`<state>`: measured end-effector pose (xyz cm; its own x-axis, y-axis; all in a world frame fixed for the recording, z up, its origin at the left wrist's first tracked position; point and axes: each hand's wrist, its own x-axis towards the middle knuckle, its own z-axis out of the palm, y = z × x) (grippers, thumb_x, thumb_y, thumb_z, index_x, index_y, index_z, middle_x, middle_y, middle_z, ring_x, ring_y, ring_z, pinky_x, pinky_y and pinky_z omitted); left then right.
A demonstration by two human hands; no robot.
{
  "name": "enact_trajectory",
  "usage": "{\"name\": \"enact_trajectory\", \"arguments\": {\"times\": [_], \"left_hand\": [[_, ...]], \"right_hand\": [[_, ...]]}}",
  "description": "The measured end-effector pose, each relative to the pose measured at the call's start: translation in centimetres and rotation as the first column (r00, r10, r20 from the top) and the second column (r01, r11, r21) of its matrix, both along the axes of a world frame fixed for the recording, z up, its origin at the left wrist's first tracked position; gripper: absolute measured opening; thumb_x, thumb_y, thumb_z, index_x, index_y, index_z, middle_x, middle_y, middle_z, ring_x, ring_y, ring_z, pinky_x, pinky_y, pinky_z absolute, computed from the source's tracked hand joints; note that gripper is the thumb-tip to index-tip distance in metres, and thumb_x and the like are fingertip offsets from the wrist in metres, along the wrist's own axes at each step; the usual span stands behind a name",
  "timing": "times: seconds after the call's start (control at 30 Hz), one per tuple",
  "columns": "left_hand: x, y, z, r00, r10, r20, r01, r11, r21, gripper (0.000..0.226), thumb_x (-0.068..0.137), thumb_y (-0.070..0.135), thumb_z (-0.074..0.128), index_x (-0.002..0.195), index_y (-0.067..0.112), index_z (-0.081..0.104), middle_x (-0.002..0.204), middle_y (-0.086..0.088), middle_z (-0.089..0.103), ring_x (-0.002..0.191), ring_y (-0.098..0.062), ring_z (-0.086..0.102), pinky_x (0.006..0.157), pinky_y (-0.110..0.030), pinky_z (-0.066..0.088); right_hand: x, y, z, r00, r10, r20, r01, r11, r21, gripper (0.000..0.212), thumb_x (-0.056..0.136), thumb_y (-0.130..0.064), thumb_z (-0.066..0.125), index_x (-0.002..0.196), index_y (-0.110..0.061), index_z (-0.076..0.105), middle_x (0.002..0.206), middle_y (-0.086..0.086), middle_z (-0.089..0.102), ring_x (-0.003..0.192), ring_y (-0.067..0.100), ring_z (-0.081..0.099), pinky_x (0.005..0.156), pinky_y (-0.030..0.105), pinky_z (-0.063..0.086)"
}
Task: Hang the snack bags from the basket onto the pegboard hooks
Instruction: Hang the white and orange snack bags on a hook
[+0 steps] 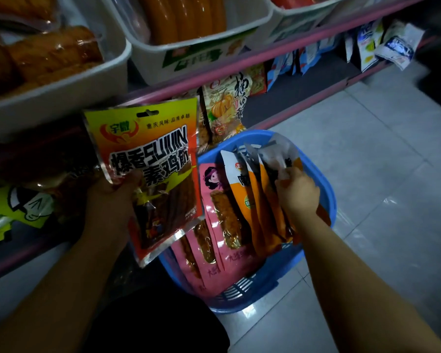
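My left hand [112, 200] grips a yellow and red snack bag [150, 159] upright by its left edge, thumb on the front. It hangs above the left rim of a blue basket [326, 189] on the floor. Inside the basket stand several orange and white bags [242, 189] and pink bags [214, 225]. My right hand [297, 193] reaches into the basket and pinches the top of the orange bags. No pegboard hook is visible.
White bins [61, 98] of packaged food sit on a pink-edged shelf [214, 70] above. Snack bags [227, 105] hang or stand beneath it, with more bags [382, 39] at the far right. Grey floor tiles [379, 174] lie to the right.
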<state>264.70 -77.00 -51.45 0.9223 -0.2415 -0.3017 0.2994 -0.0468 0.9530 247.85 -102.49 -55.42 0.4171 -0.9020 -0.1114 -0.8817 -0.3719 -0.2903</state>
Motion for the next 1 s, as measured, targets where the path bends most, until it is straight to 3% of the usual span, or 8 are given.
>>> {"name": "enact_trajectory", "arguments": {"times": [0.2, 0.4, 0.47, 0.6, 0.67, 0.77, 0.87, 1.0], "left_hand": [[-0.3, -0.1, 0.4, 1.0, 0.014, 0.003, -0.014, 1.0, -0.007, 0.012, 0.089, 0.015, 0.061, 0.088, 0.027, 0.062, 0.07, 0.026, 0.07, 0.063, 0.01, 0.065, 0.062, -0.021, 0.043], [-0.5, -0.3, 0.0, 0.999, 0.011, -0.042, -0.011, 1.0, -0.003, 0.012, 0.089, 0.018, 0.061, 0.09, 0.03, 0.063, 0.072, 0.027, 0.07, 0.063, 0.01, 0.065, 0.061, -0.022, 0.043], [-0.5, -0.3, 0.0, 0.999, 0.012, -0.047, -0.012, 1.0, -0.001, 0.012, 0.09, 0.018, 0.06, 0.089, 0.03, 0.064, 0.073, 0.026, 0.07, 0.063, 0.009, 0.066, 0.063, -0.023, 0.042], [-0.1, 0.3, 0.0, 0.999, 0.03, -0.024, -0.031, 0.999, -0.011, 0.018, 0.091, 0.016, 0.06, 0.087, 0.031, 0.067, 0.081, 0.023, 0.072, 0.072, 0.005, 0.068, 0.067, -0.026, 0.046], [0.2, 0.9, 0.1, 0.999, 0.046, -0.004, -0.046, 0.999, -0.01, 0.019, 0.09, 0.016, 0.06, 0.088, 0.034, 0.067, 0.086, 0.023, 0.072, 0.076, 0.008, 0.067, 0.07, -0.026, 0.046], [0.6, 1.6, 0.0, 0.998, 0.063, -0.007, -0.063, 0.997, -0.035, 0.02, 0.091, 0.016, 0.06, 0.092, 0.035, 0.066, 0.09, 0.022, 0.072, 0.08, 0.006, 0.068, 0.071, -0.025, 0.049], [0.5, 1.7, 0.2, 0.998, 0.067, 0.01, -0.067, 0.996, -0.06, 0.022, 0.09, 0.01, 0.059, 0.09, 0.031, 0.065, 0.082, 0.025, 0.072, 0.076, 0.006, 0.068, 0.064, -0.019, 0.052], [0.1, 1.6, 0.6, 0.996, 0.083, 0.026, -0.081, 0.993, -0.084, 0.021, 0.089, 0.006, 0.059, 0.086, 0.025, 0.065, 0.072, 0.021, 0.072, 0.068, 0.003, 0.069, 0.051, -0.012, 0.051]], "right_hand": [[0.4, 4.1, -2.1, 0.947, 0.263, -0.183, -0.293, 0.941, -0.166, 0.024, 0.092, -0.013, 0.047, 0.102, -0.016, 0.069, 0.098, 0.008, 0.07, 0.105, 0.028, 0.057, 0.1, 0.04, 0.03], [-0.7, 7.1, -1.3, 0.89, 0.454, -0.05, -0.439, 0.821, -0.364, 0.008, 0.073, -0.007, 0.077, 0.074, -0.012, 0.071, 0.066, 0.006, 0.068, 0.064, 0.027, 0.066, 0.06, 0.032, 0.049], [-0.3, 8.5, -0.7, 0.841, 0.541, -0.013, -0.501, 0.769, -0.397, 0.014, 0.068, -0.012, 0.08, 0.073, -0.017, 0.068, 0.065, 0.001, 0.066, 0.064, 0.023, 0.064, 0.069, 0.032, 0.047], [1.8, 11.1, -0.8, 0.712, 0.701, 0.042, -0.691, 0.71, -0.133, 0.01, 0.086, -0.025, 0.063, 0.09, -0.019, 0.069, 0.084, 0.0, 0.068, 0.097, 0.022, 0.061, 0.108, 0.051, 0.031], [2.7, 10.9, -1.3, 0.725, 0.682, 0.099, -0.689, 0.714, 0.127, 0.022, 0.096, -0.033, 0.049, 0.099, -0.02, 0.066, 0.101, 0.001, 0.064, 0.111, 0.022, 0.051, 0.109, 0.048, 0.026], [4.2, 9.0, -1.8, 0.8, 0.543, 0.255, -0.581, 0.806, 0.109, 0.019, 0.092, -0.021, 0.058, 0.106, -0.01, 0.065, 0.114, 0.013, 0.058, 0.111, 0.031, 0.048, 0.097, 0.037, 0.035], [6.1, 5.9, -1.9, 0.877, 0.478, 0.044, -0.479, 0.868, 0.133, 0.06, 0.085, -0.032, 0.068, 0.133, -0.008, 0.042, 0.139, 0.016, 0.04, 0.127, 0.034, 0.036, 0.104, 0.035, 0.028], [7.9, 3.9, -2.1, 0.851, 0.465, -0.244, -0.429, 0.883, 0.189, 0.12, 0.067, -0.058, 0.076, 0.151, -0.011, 0.004, 0.153, 0.014, 0.023, 0.143, 0.032, 0.019, 0.115, 0.048, 0.014]]}}
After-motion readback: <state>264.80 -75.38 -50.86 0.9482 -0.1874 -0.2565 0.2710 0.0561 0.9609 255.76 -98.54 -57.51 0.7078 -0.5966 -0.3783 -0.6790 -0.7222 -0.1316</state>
